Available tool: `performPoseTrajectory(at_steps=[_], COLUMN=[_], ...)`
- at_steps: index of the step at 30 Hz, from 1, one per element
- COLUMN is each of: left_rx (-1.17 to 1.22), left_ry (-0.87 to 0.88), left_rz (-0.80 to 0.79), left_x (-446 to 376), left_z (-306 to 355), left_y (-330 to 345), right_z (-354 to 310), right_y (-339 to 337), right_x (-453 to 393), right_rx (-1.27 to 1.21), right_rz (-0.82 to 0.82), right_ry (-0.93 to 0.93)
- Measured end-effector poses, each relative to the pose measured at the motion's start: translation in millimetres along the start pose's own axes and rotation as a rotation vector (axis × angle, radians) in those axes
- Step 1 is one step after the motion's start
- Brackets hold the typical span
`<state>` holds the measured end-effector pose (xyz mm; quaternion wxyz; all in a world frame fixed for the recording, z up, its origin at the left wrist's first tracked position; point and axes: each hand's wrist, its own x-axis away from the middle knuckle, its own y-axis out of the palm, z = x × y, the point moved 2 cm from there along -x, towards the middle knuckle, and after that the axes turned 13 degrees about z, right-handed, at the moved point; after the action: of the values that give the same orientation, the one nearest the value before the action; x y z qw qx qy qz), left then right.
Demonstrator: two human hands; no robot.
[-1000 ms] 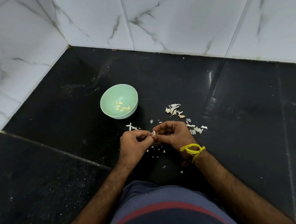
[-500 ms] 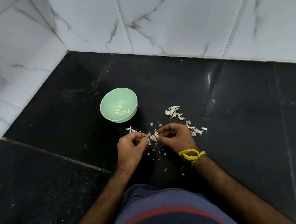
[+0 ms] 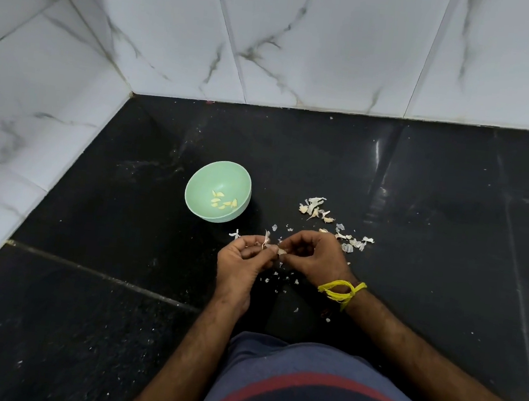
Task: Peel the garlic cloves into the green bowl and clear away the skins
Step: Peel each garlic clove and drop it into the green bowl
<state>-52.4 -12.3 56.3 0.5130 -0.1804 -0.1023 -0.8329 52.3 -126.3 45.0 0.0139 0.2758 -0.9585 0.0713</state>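
1. Garlic clove is pinched between the fingertips of both hands, held above the black bench, just in front of the torso. Small and partly hidden by the fingers; how much skin is left on it, cannot tell.
2. Left hand: fingers curled in, thumb and forefinger clamped on the clove's left end. A thin strip of skin sticks up from that grip.
3. Right hand: fingers curled, tips pinching the clove's right end. Hands are together, fingertips touching at the clove.
4. Green bowl stands upright on the bench, up and left of the hands, apart from them. Several peeled cloves lie in its bottom.
5. Pile of skins lies right of the bowl; more scraps trail just beyond the right hand. Fine flakes are scattered under and between the hands.
6. Yellow thread band is tied on the right wrist.
7. Bench backs onto white marble-look wall tiles at the rear and left, forming a corner.
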Motion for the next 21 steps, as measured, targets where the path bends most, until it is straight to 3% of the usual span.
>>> performPoseTrajectory(at_steps=[6, 14, 17, 21], left_rx=[0.07, 0.003, 0.033, 0.139], left_ry=[-0.033, 0.012, -0.054, -0.184], left_rz=[-0.04, -0.059, -0.056, -0.046], left_x=[-3, -4, -5, -2], left_z=[-3, -7, -11, -16], left_y=[-2, -3, -2, 0], right_z=[6, 6, 6, 15], right_y=[-2, -5, -6, -2], right_x=[-2, -1, -2, -2], right_rx=[-0.129, -0.06, -0.058, -0.241], right_rz=[-0.016, -0.052, -0.087, -0.08], right_ry=[0.137, 0.081, 0.07, 0.221])
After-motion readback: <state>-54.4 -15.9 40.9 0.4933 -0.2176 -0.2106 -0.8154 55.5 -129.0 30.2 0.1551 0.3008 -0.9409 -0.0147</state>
